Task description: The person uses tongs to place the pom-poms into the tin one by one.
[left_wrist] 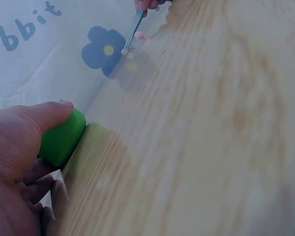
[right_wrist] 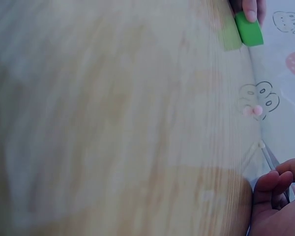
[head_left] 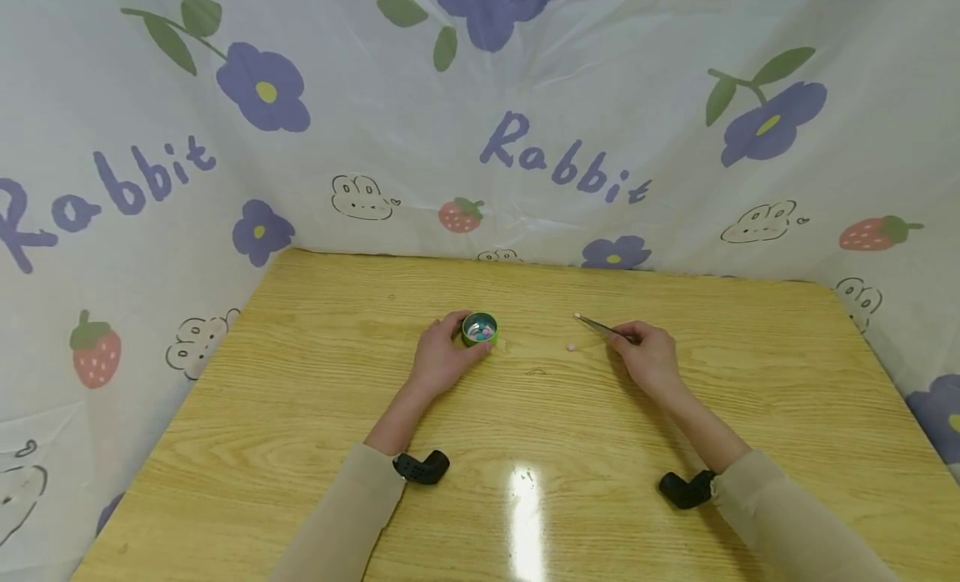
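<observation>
My left hand (head_left: 437, 357) grips a small round green tin (left_wrist: 65, 137) on the table, thumb and fingers on either side of it. Several pink and blue beads (head_left: 482, 333) lie inside the tin, seen from above in the head view. To the right, my right hand (head_left: 651, 358) holds metal tweezers (head_left: 597, 327) that point left towards the back. A tiny whitish bead (head_left: 577, 316) is at the tweezer tips, slightly above the table as far as I can tell. Just in front of the tips, a pink bead (head_left: 571, 348) rests on the wood, apart from the tweezers.
The wooden table (head_left: 375, 407) has a glossy surface that reflects light near the front. A white printed cloth (head_left: 600, 90) hangs behind it and along the sides. Each wrist wears a black camera, one on the left (head_left: 423, 467) and one on the right (head_left: 686, 489).
</observation>
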`<action>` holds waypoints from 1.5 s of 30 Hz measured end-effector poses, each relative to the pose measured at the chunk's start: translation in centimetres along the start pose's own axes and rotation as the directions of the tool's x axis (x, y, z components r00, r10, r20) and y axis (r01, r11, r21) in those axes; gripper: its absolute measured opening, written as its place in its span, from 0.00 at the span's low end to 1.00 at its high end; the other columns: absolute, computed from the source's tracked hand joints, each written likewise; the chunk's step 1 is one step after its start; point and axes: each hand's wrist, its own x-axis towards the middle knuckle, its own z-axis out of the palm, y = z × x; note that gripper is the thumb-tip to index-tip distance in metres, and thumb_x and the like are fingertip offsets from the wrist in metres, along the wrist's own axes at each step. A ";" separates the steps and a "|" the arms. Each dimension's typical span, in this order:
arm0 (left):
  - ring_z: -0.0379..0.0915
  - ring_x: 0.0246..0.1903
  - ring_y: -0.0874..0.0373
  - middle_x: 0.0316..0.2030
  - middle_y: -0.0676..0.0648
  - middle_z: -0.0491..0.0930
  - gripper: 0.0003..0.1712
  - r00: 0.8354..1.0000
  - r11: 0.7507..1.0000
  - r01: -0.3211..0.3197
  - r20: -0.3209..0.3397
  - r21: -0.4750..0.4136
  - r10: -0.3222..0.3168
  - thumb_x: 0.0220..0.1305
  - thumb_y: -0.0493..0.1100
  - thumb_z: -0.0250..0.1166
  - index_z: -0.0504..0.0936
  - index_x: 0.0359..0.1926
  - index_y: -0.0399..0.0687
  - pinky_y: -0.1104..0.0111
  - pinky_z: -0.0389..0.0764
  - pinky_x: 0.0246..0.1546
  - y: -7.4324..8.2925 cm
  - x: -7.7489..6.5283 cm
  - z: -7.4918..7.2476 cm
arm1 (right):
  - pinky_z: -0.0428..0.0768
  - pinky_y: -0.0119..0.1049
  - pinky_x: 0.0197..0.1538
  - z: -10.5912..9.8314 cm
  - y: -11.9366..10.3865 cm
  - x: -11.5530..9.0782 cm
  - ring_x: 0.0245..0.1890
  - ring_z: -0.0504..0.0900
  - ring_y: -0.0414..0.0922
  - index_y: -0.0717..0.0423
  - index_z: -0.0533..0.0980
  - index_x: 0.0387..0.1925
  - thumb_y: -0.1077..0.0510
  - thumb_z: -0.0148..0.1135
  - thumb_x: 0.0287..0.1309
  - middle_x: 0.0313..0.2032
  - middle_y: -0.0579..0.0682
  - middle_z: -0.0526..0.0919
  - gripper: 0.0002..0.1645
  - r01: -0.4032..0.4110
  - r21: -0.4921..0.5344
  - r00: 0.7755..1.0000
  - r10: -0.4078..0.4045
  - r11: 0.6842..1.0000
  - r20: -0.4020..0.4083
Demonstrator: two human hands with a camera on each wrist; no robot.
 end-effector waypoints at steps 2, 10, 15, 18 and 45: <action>0.68 0.65 0.35 0.62 0.36 0.79 0.38 1.000 1.000 -0.001 0.001 0.003 0.001 0.62 0.48 0.75 0.74 0.69 0.39 0.44 0.67 0.65 0.0 0.0 0.0 | 0.75 0.30 0.21 0.0 0.0 0.0 0.16 0.75 0.38 0.68 0.82 0.48 0.60 0.62 0.70 0.29 0.55 0.83 0.14 -0.003 -0.002 1.000 0.003 1.000 0.002; 0.69 0.64 0.36 0.61 0.37 0.79 0.39 1.000 1.000 -0.001 0.006 -0.003 0.001 0.63 0.49 0.76 0.74 0.70 0.39 0.45 0.68 0.65 -0.1 0.0 0.0 | 0.75 0.30 0.21 -0.2 0.1 -0.1 0.16 0.75 0.38 0.69 0.82 0.49 0.61 0.62 0.70 0.31 0.58 0.84 0.14 -0.007 0.035 1.000 0.007 0.999 -0.010; 0.70 0.63 0.37 0.61 0.37 0.79 0.38 1.000 1.000 -0.001 0.006 -0.010 0.001 0.63 0.49 0.75 0.74 0.69 0.39 0.45 0.68 0.65 -0.2 0.1 0.0 | 0.75 0.30 0.21 -0.3 0.0 -0.2 0.15 0.75 0.38 0.69 0.82 0.50 0.61 0.62 0.70 0.31 0.58 0.84 0.14 -0.019 0.045 1.000 0.019 0.999 -0.014; 0.69 0.63 0.36 0.61 0.37 0.80 0.38 1.000 1.000 -0.006 0.003 -0.009 0.006 0.62 0.48 0.75 0.74 0.69 0.39 0.44 0.66 0.66 -0.2 0.0 -0.1 | 0.74 0.30 0.21 -0.3 -0.1 -0.3 0.15 0.75 0.38 0.69 0.82 0.50 0.61 0.62 0.70 0.30 0.57 0.83 0.14 -0.020 0.045 1.000 0.021 0.999 -0.015; 0.68 0.65 0.37 0.62 0.37 0.79 0.39 0.999 1.000 0.020 0.031 -0.020 -0.020 0.63 0.49 0.75 0.73 0.70 0.39 0.45 0.68 0.65 0.1 0.2 -0.3 | 0.72 0.32 0.22 1.6 -4.5 -1.1 0.18 0.72 0.41 0.70 0.80 0.51 0.63 0.60 0.71 0.36 0.65 0.82 0.14 0.010 0.167 0.994 -0.029 0.986 0.108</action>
